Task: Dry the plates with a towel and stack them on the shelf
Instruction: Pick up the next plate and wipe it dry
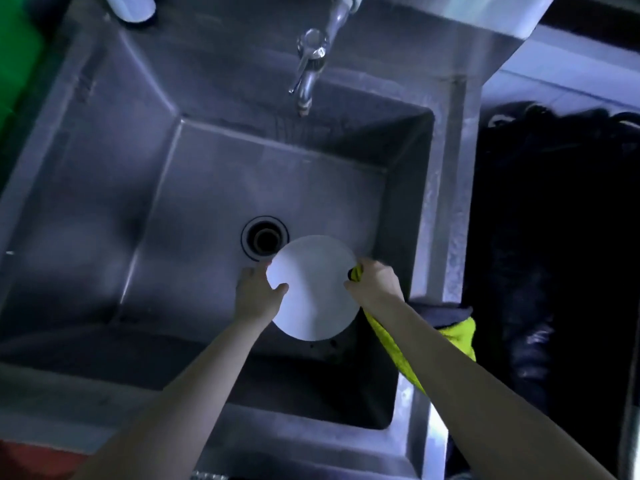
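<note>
By the left hand (pixel 258 292) the white plate (pixel 313 289) is being gripped at its left rim over the sink (pixel 104 168), a yellow towel (pixel 457 336) being clenched against its right rim by the right hand (pixel 375 285).

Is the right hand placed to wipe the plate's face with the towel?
Likely yes: the right hand grips the towel at the rim of the plate; only the left hand touches its face.
</note>
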